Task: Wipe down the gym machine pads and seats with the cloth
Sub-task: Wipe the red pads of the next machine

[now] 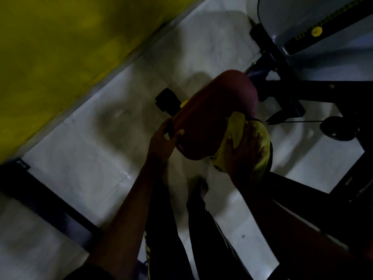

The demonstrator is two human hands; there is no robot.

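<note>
A dark red padded seat (214, 110) of a gym machine fills the middle of the head view, seen from above in dim light. My left hand (163, 140) grips the pad's near left edge, fingers curled over it. My right hand (244, 146) presses a yellow-green cloth (260, 152) against the pad's near right side. The cloth wraps around the hand and hides the pad's edge there.
Black machine frame bars (298, 91) run behind and right of the pad, with a grey shroud (302, 23) bearing a yellow knob (316, 31) at top right. A yellow wall (60, 47) lies at left above the pale tiled floor (84, 158). A dark bar (46, 201) crosses lower left.
</note>
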